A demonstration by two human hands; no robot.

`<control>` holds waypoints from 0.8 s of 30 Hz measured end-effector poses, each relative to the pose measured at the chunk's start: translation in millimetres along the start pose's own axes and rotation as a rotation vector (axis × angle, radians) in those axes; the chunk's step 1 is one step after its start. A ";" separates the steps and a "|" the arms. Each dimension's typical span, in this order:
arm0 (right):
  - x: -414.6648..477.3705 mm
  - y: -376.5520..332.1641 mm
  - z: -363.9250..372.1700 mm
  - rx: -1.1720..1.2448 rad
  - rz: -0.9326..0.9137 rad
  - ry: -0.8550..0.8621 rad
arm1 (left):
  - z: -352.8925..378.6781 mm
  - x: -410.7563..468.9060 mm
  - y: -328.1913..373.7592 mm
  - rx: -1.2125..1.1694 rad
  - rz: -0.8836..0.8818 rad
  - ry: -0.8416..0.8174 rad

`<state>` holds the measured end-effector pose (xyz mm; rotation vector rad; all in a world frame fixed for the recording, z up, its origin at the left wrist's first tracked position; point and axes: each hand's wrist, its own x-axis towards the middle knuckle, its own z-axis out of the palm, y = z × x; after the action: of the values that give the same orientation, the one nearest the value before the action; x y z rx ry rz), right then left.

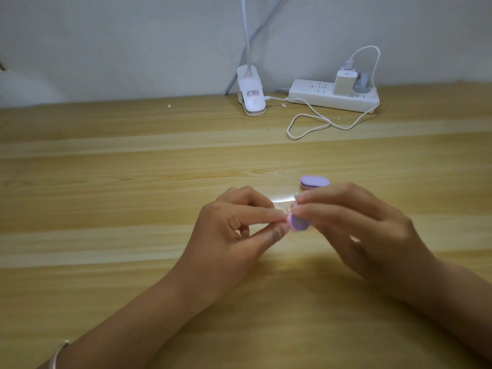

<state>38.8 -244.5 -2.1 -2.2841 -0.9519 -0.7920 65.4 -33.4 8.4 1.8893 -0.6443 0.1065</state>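
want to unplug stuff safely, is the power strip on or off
Likely on: a small red light glows at the right end of the power strip, where a white charger is plugged in.

We see a small oval foam pad [298,222], lilac-faced and pink-edged; a lilac oval foam stack [314,181]; a pale grain-striped wooden table [133,169].

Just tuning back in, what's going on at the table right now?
A person holds a small purple piece over the wooden table with both hands. The left hand pinches one end and the right hand grips the other. The piece is blurred, so what is being done to it is unclear. A second purple oval lies on the table just beyond the right hand. A clip lamp and a power strip sit at the back.
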 end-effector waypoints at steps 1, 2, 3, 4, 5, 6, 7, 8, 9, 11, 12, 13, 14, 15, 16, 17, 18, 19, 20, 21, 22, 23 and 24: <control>0.5 0.3 -0.8 0.002 0.018 0.017 | -0.1 0.1 -0.1 -0.010 -0.007 0.003; 0.4 -1.7 -0.1 0.010 0.009 0.019 | 0.1 0.0 -0.3 -0.018 -0.011 0.003; -0.6 -5.5 1.8 0.024 -0.021 0.009 | 0.0 -0.4 -0.5 -0.026 -0.017 0.001; -1.3 -8.2 3.0 0.031 -0.056 -0.009 | 0.3 -0.8 -0.4 -0.033 -0.024 0.001; -1.6 -8.4 2.9 0.023 -0.074 -0.020 | 0.4 -0.8 -0.4 -0.039 -0.033 0.001; -1.0 -5.5 1.7 0.007 -0.064 -0.015 | 0.2 -0.7 -0.1 -0.049 -0.042 0.003; 0.2 -2.1 -0.3 -0.008 -0.034 0.005 | 0.2 -0.1 0.2 -0.064 -0.052 0.004; 0.7 -0.2 -1.5 -0.016 -0.008 0.026 | 0.0 0.1 0.7 -0.081 -0.063 0.003; 0.3 -0.8 -1.1 -0.014 0.000 0.036 | -0.5 0.0 0.9 -0.100 -0.071 0.002; -2.0 -6.9 2.7 0.004 -0.045 0.016 | -1.1 -0.6 0.9 -0.136 -0.084 0.004; -2.5 -8.7 3.0 0.004 -0.069 0.003 | -0.8 -0.8 0.9 -0.150 -0.094 0.001; -2.2 -7.3 2.2 -0.003 -0.071 0.000 | -0.4 -0.7 0.9 -0.164 -0.104 -0.001; -0.8 -3.9 0.2 -0.011 -0.051 0.013 | -0.5 -0.6 0.8 -0.179 -0.114 -0.002; 1.1 -1.2 -1.8 -0.019 -0.025 0.034 | -0.7 -0.2 0.9 -0.195 -0.123 -0.003; 1.7 -0.6 -1.9 -0.023 -0.009 0.051 | -1.3 -0.2 1.2 -0.209 -0.129 -0.004; 1.1 -2.5 -0.2 -0.017 -0.012 0.056 | -1.8 -0.3 1.3 -0.224 -0.133 -0.006; -0.4 -5.9 2.4 -0.003 -0.030 0.048 | -2.2 -0.7 1.0 -0.240 -0.137 -0.011; -1.6 -8.7 3.8 0.007 -0.055 0.032 | -2.2 -1.3 0.8 -0.254 -0.146 -0.015; -2.1 -9.2 3.4 0.007 -0.068 0.021 | -1.7 -1.5 0.6 -0.264 -0.158 -0.018; -1.3 -6.6 1.5 -0.004 -0.060 0.024 | -1.5 -1.1 0.3 -0.269 -0.171 -0.017; 0.0 -3.2 -0.9 -0.018 -0.037 0.042 | -1.4 -0.8 -0.1 -0.272 -0.182 -0.013; 1.3 -0.9 -2.4 -0.026 -0.013 0.064 | -1.2 -0.5 0.0 -0.274 -0.191 -0.008; 1.8 -1.3 -2.5 -0.022 -0.002 0.076 | -1.4 -0.7 0.1 -0.283 -0.199 -0.009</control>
<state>38.1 -244.6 1.2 -2.2549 -0.9148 -0.8880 65.1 -31.8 8.8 1.6694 -0.4477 -0.1165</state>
